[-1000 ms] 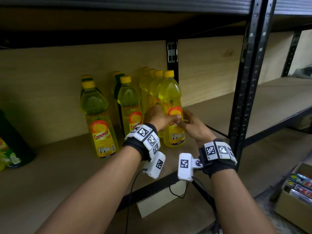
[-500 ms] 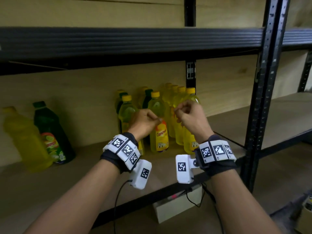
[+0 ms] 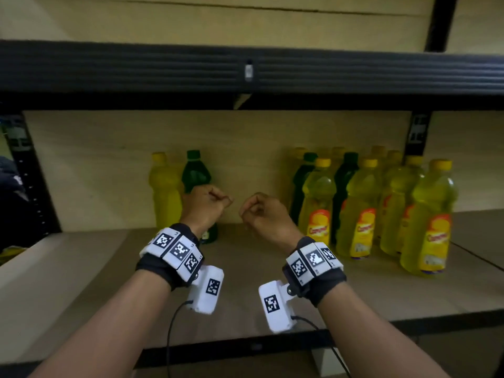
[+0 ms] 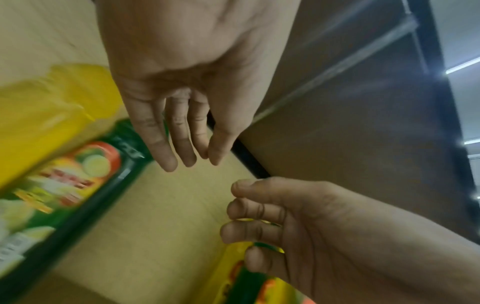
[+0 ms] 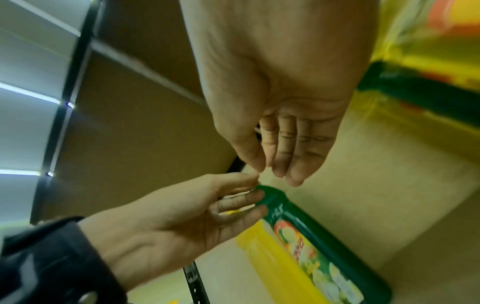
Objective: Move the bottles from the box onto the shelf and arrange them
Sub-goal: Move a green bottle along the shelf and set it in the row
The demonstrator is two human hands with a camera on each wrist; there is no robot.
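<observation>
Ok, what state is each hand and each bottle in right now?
Left hand: empty, fingers loosely curled.
Right hand: empty, fingers loosely curled.
Green bottle: upright, capped, behind the left hand.
Yellow bottle: upright, capped, beside it.
Bottle group: upright, capped, clustered at right.

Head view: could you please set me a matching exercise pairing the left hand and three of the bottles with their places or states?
Things:
1. left hand
2. left green bottle
3. plain yellow bottle
4. labelled yellow bottle

Places or states:
A. right end of the group, nearest the front edge of the shelf
B. leftmost bottle of all
C. partly hidden behind a hand
D. fingers loosely curled, holding nothing

Pairs: 1-D, 2-C, 3-B, 4-A
</observation>
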